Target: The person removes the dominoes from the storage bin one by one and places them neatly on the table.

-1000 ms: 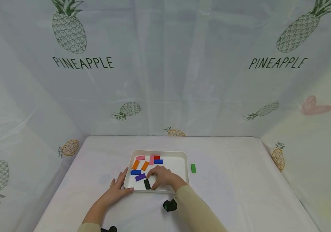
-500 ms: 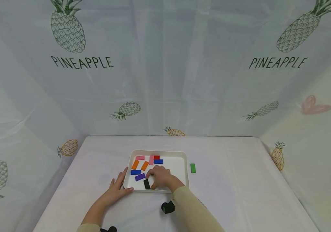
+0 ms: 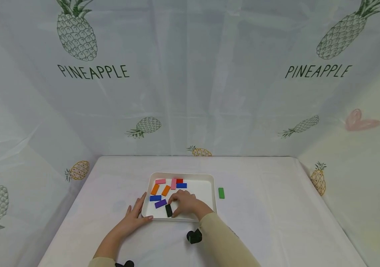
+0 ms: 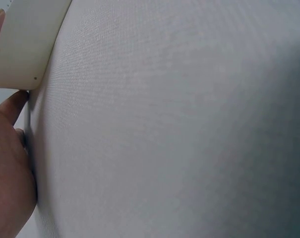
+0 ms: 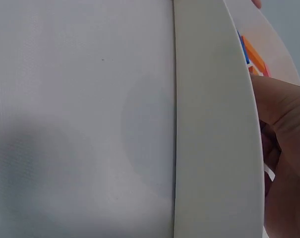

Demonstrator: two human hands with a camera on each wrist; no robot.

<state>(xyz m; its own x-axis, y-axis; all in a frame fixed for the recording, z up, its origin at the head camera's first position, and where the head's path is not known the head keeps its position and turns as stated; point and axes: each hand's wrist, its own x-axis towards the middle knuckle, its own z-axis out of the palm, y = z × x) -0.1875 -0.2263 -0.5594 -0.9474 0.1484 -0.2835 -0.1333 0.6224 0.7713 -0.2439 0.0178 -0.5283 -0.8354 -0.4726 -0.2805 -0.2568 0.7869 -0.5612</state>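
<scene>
A shallow white tray [image 3: 201, 185] holds several small rectangular blocks. My right hand [image 3: 186, 204] reaches over its front wall and pinches a black block [image 3: 169, 210] between thumb and fingertips, low near the tray floor. The block stands at a slight tilt, beside a purple block [image 3: 160, 203]. At the tray's front left corner, my left hand [image 3: 133, 219] rests with fingers stretched along the left side and thumb on the front rim. In the right wrist view the tray wall [image 5: 216, 124] hides the fingertips and the black block.
Orange [image 3: 155, 189], blue [image 3: 155, 198], pink [image 3: 160, 181] and red [image 3: 179, 181] blocks lie in the tray's left half. Outside, right of the tray, a green block [image 3: 221, 193] lies on the white-covered table [image 3: 263, 207]. Pineapple-print cloth [image 3: 196, 92] walls in the table.
The black block has shifted slightly away from the front wall, with the right thumb and fingers at it. The left hand and the other blocks keep their places.
</scene>
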